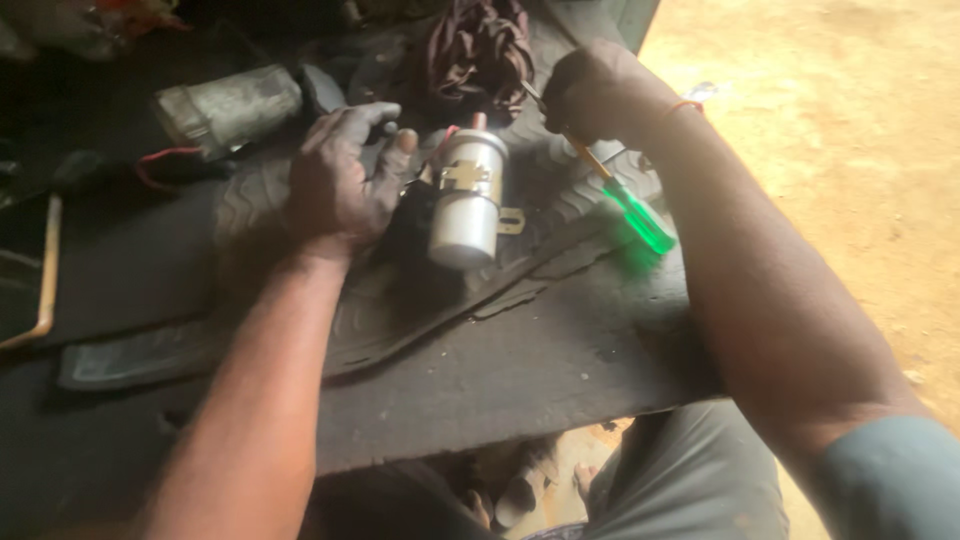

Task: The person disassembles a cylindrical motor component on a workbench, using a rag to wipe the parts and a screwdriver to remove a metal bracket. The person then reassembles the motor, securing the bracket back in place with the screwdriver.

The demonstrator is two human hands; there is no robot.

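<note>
A silver cylindrical canister (466, 198) was seen lying on a ribbed black mat (300, 330) on the dark surface (520, 380), steadied from nine o'clock by the spread left hand (340, 180), while at two o'clock a green-handled screwdriver (625, 205) was gripped in the closed right hand (595, 92).

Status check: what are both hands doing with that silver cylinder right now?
Left hand steadies silver cylinder on rubber mat. Right hand grips green-handled screwdriver. Rag pile behind, not blocking.
</note>
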